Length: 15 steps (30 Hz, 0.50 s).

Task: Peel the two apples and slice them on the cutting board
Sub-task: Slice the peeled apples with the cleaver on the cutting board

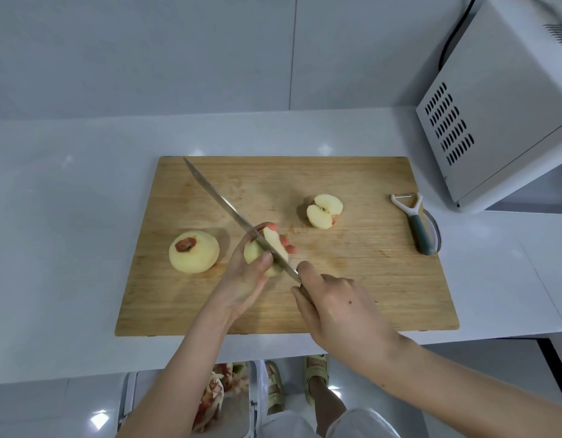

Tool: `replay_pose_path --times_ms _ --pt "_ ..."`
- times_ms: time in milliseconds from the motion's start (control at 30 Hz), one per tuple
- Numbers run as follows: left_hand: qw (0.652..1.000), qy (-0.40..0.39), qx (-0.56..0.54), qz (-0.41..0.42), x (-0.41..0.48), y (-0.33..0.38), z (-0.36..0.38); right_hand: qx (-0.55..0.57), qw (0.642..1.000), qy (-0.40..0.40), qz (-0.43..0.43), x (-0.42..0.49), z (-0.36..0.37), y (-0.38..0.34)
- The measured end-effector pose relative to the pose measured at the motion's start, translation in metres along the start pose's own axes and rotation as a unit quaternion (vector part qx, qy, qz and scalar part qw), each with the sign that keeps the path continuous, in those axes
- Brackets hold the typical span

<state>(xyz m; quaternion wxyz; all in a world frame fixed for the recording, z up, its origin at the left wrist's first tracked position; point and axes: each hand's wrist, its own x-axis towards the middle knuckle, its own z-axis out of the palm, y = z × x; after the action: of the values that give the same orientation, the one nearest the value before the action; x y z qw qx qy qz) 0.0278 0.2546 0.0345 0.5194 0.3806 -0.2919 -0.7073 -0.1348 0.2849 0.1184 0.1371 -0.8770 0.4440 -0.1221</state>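
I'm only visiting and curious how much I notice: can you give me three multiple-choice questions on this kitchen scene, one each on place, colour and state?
1. The peeler lies: A) on the cutting board, near its right edge; B) in a bowl; C) in a drawer.
2. Its handle is: A) red; B) teal; C) yellow.
3. The whole apple is: A) unpeeled; B) sliced; C) peeled.
Answers: A, it rests on the wood; B, dark teal grip; C, pale flesh, red only at the stem.

In left hand (241, 287), apple piece (277, 248) under knife (222, 204)
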Motion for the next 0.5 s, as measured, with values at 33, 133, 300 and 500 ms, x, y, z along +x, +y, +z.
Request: replay_pose_path --times_ms 33,133,300,500 --pt "1.0 -0.004 0.001 0.002 -0.0005 -0.0013 -0.0007 -0.001 1.0 0.006 -0.007 -0.0003 0.0008 0.0002" --pt "1.0 0.0 0.012 0.006 -0.0012 -0.0046 -0.0012 0.007 1.0 -0.011 0.001 -0.0013 0.0017 -0.0024" --pt "1.0 0.001 0.024 0.017 -0.0006 -0.0049 0.0 -0.018 1.0 -0.017 0.019 -0.0032 0.0049 -0.0042" --pt "1.0 -0.008 0.008 -0.006 -0.0009 -0.0031 -0.0025 0.088 0.995 -0.043 0.035 0.0004 -0.0025 0.0001"
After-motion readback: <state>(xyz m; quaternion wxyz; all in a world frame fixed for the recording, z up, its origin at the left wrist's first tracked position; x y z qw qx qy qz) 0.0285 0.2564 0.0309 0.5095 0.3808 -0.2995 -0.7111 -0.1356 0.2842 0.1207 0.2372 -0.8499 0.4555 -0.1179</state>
